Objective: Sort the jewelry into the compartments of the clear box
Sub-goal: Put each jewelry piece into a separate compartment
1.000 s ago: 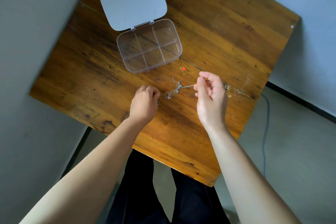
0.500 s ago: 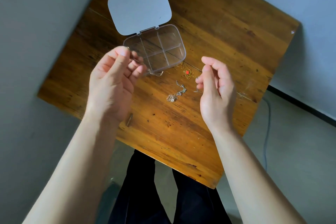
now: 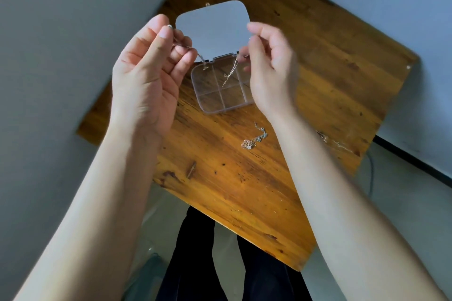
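A clear box (image 3: 221,91) with several compartments lies open on the wooden table (image 3: 318,61), its grey lid (image 3: 215,29) flat behind it. Both hands are raised above the box. My left hand (image 3: 151,76) pinches one end of a thin chain (image 3: 230,73) between thumb and fingers. My right hand (image 3: 271,66) pinches the other end, and a loose stretch of chain dangles over the box's rear compartments. A second silver chain (image 3: 254,139) with a small pendant lies on the table in front of the box. My right hand covers the box's right side.
The table's near corner ends above my dark trousers (image 3: 220,264). Grey wall closes in on the left. A dark cable (image 3: 371,171) runs over the floor at the right. A glint of something small (image 3: 322,135) shows on the table by my right forearm.
Both hands have risen and come together over the box, carrying the thin chain up off the table. The view has tilted, so the box sits lower in the picture.
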A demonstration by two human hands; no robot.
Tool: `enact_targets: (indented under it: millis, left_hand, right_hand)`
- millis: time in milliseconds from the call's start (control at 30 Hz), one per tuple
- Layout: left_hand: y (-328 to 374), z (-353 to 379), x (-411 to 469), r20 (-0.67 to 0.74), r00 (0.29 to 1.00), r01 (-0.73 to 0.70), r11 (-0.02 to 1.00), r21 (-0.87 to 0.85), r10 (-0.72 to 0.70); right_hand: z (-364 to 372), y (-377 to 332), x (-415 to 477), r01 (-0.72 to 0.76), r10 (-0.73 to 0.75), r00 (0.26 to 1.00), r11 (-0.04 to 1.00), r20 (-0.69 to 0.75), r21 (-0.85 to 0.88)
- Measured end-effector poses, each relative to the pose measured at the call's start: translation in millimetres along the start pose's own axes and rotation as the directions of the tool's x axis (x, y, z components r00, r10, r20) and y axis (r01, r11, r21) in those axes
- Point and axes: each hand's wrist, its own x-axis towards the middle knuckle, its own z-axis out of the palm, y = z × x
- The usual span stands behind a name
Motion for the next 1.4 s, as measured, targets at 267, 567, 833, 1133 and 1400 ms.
enact_targets:
  millis: [267, 567, 833, 1133, 1400]
  left_hand:
    - [-8, -8, 25, -0.032, 0.999, 0.028, 0.999, 0.044, -0.026]
    - [-12, -8, 42, -0.048, 0.998, 0.04, 0.992, 0.121, -0.034]
    - [-11, -4, 50, -0.089, 0.995, 0.052, 0.989, 0.141, -0.04]
    - [-5, 5, 51, -0.052, 0.999, -0.008, 0.987, 0.163, 0.017]
    - [-70, -15, 72, -0.289, 0.957, 0.161, 0.79, 0.592, 0.022]
  right_hand:
    - [43, 70, 36, -0.265, 0.337, 0.915, 0.917, 0.223, -0.299]
    - [48, 79, 52, -0.2, 0.394, 0.846, 0.859, 0.359, -0.471]
    - [39, 87, 46, -0.03, 0.32, 0.852, 0.82, 0.414, -0.571]
    - [15, 106, 19, 0.041, 0.19, 0.922, 0.819, 0.339, -0.572]
    - [16, 105, 12, 0.068, 0.199, 0.915, 0.783, 0.352, -0.619]
